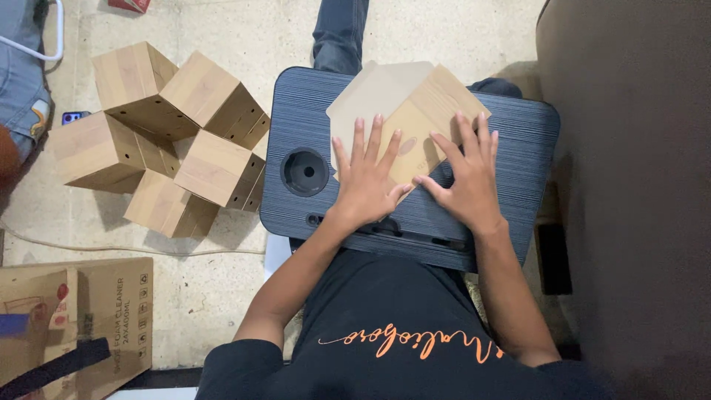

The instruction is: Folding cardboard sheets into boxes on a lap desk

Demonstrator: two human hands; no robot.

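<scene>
Both hands lie flat with fingers spread, left hand [364, 178] and right hand [465, 174], pressing a flattened cardboard box blank [422, 118] onto the dark lap bench [518, 148]; folded boxes [167, 141] are piled at nine o'clock.

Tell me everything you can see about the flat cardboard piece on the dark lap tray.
The flat cardboard piece is an unfolded box blank: wood-grain tan on one panel, plain grey-beige on the flap turned up beside it. It lies turned cornerwise on the dark ribbed lap tray, its far corner overhanging the tray's edge. The left hand and right hand both press flat on it, fingers spread. The tray's round cup recess sits just left of it.
</scene>
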